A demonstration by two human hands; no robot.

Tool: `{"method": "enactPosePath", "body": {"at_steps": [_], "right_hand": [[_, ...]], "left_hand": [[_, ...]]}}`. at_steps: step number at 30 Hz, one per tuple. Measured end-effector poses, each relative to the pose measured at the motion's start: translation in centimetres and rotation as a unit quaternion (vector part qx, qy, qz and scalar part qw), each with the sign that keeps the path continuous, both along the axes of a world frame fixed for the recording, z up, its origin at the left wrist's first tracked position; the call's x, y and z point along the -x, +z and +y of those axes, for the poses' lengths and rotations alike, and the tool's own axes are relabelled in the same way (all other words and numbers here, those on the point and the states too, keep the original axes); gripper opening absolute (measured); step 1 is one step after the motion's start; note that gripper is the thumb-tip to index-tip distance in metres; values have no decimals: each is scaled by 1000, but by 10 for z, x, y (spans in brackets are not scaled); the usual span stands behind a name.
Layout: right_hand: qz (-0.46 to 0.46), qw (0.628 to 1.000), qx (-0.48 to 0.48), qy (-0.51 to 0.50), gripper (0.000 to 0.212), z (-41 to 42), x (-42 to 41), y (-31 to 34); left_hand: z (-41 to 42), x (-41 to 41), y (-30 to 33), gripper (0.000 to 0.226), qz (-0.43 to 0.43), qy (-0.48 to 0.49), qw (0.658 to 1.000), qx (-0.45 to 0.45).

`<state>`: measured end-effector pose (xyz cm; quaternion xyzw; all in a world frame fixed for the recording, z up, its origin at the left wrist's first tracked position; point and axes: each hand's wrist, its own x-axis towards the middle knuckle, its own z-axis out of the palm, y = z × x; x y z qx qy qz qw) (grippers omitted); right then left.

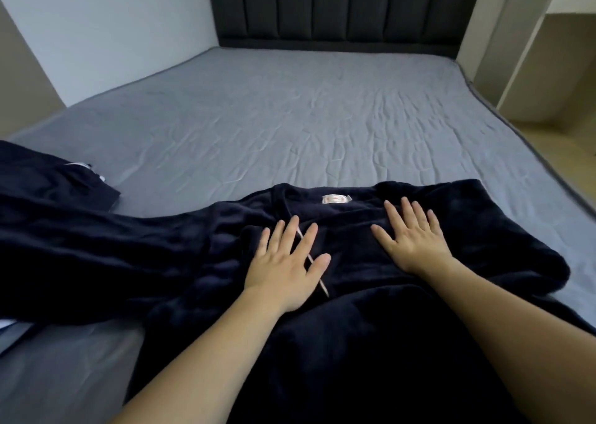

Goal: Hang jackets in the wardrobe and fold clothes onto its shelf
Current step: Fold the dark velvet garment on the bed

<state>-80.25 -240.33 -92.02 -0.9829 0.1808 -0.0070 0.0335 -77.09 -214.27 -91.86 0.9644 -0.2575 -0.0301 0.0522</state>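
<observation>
Left hand (287, 272) & right hand (411, 239) lie flat, fingers spread, holding nothing, on dark navy plush fleece garment (354, 327) at frame's lower centre on grey-sheeted bed (290, 117); prob. soft, floppy, fairly light, so take hold at shoulders near neck label (336, 199).

Bare forearms, no sleeves, unadorned hands
</observation>
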Motion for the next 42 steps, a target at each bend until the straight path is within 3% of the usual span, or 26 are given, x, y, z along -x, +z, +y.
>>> {"method": "enactPosePath", "body": {"at_steps": [6, 8, 10, 12, 15, 17, 20, 24, 26, 28, 30, 33, 38, 42], "right_hand": [[175, 972, 50, -148, 73, 66, 2, 65], [143, 986, 31, -86, 68, 119, -2, 98], [74, 995, -10, 71, 62, 183, -11, 126], [43, 975, -100, 194, 62, 256, -21, 150], [12, 933, -255, 255, 58, 366, -38, 181], [-25, 899, -341, 273, 51, 434, -45, 197], [-68, 876, -338, 338, 37, 522, -47, 213], [-49, 879, -303, 366, 53, 599, -46, 230], [15, 897, -284, 339, 60, 619, -48, 238], [76, 920, -250, 293, 46, 630, -51, 243], [110, 936, -198, 268, 29, 636, -54, 246], [139, 937, -224, 231, 25, 635, -58, 247], [89, 881, -429, 177, 20, 592, -64, 251], [-11, 784, -617, 65, 17, 492, -64, 259]], "left_hand": [[110, 33, 22, 70, 45, 104, 991, -73], [148, 45, 38, 68, 11, 113, 992, -64], [185, 54, 55, 62, -82, 163, 983, 24], [227, 62, 70, 47, -147, 275, 932, 185], [281, 70, 82, 21, -56, 362, 825, 429], [304, 77, 84, 10, 13, 356, 783, 510], [327, 83, 80, 15, 51, 368, 736, 566], [337, 87, 70, 17, 12, 384, 768, 513], [335, 88, 69, 12, 19, 385, 757, 527], [334, 87, 68, 27, 39, 380, 745, 547], [334, 84, 64, 26, 55, 369, 744, 555], [331, 81, 65, 32, 51, 355, 744, 565], [309, 65, 74, 30, 37, 379, 766, 518], [285, 55, 82, 27, -88, 375, 835, 394]]}}
